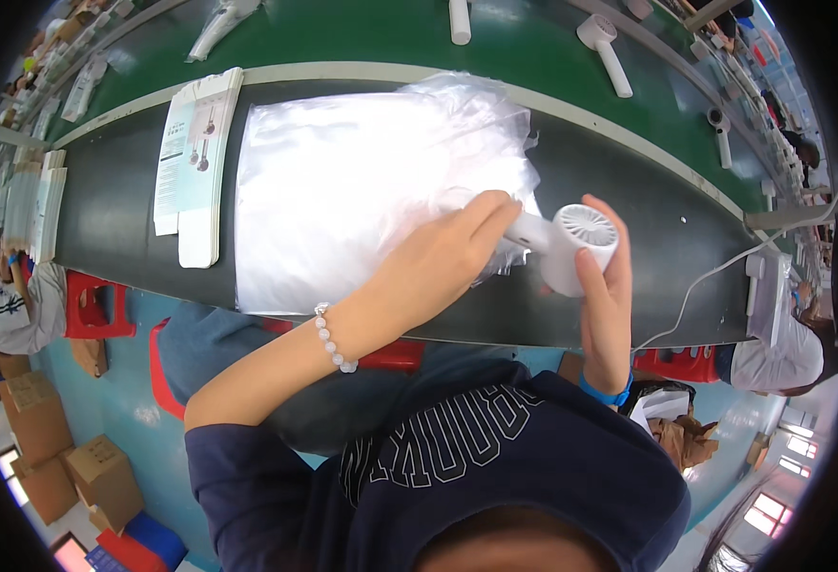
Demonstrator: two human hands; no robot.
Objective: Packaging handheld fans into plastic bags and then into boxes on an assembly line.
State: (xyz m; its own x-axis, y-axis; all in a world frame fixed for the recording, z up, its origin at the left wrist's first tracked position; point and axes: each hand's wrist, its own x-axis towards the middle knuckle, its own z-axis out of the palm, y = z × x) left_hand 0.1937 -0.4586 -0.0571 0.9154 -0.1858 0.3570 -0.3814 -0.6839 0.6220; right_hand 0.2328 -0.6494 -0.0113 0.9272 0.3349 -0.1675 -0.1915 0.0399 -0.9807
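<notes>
A white handheld fan [566,253] is between my two hands, above the right end of a stack of clear plastic bags [333,200]. My left hand [452,250] has its fingers closed on the fan's handle. Around the fan's round head curls my right hand [608,291], with the thumb in front and the fingers behind; the ribbed grille faces up. Part of the handle is hidden by my left fingers. Left of the bags lies a stack of flat printed cartons [197,214].
Beyond the dark worktop [662,257] runs a green conveyor belt [342,33] with other white fans [610,62] on it. A white cable [695,286] trails over the worktop at the right. Co-workers [28,310] sit to either side. Brown boxes [104,477] stand on the floor at left.
</notes>
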